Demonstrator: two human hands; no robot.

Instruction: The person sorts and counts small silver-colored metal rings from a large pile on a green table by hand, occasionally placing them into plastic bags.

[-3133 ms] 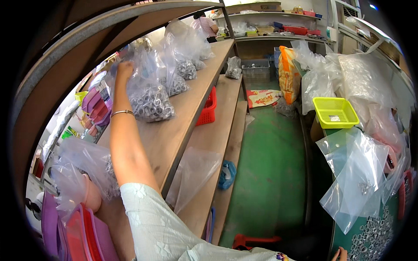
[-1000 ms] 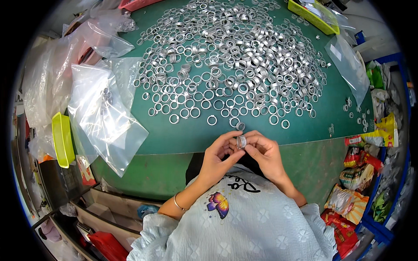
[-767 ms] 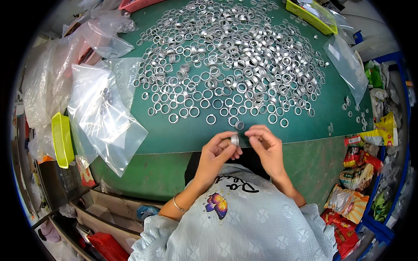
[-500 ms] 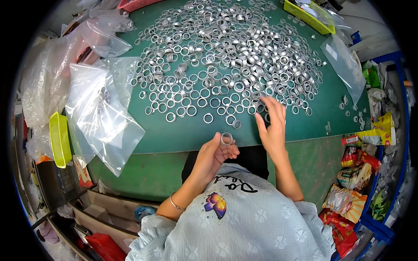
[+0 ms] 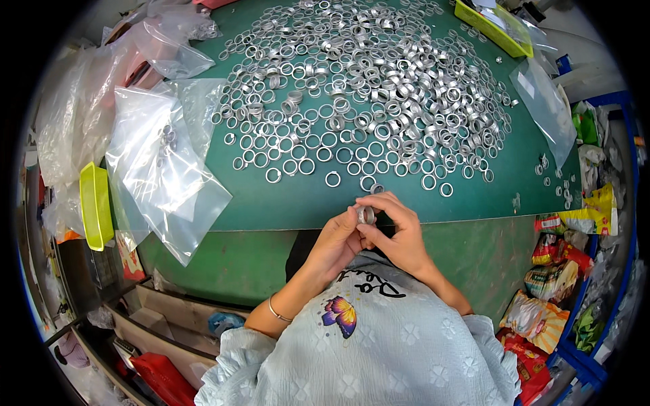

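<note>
Just off the table's near edge, my two hands meet around a silver metal ring (image 5: 366,215). My left hand (image 5: 336,242) pinches it from the left with thumb and fingers. From the other side, the thumb and fingers of my right hand (image 5: 398,231) close on it too. It looks thick, perhaps more than one ring stacked; the fingers partly cover it. Beyond the hands a broad heap of similar metal rings (image 5: 406,95) covers much of the green table (image 5: 284,206), with single rings lying flat along its near side.
Clear plastic bags (image 5: 162,169) lie at the left, hanging over the table edge beside a yellow-green basket (image 5: 97,206). Another yellow-green tray (image 5: 493,28) stands far right, near a clear bag (image 5: 545,115). A blue rack (image 5: 626,203) with colourful packets is at the right.
My right hand has come from the near side of the ring heap down and left to my left hand, and now grips the ring there. The view has shifted slightly.
</note>
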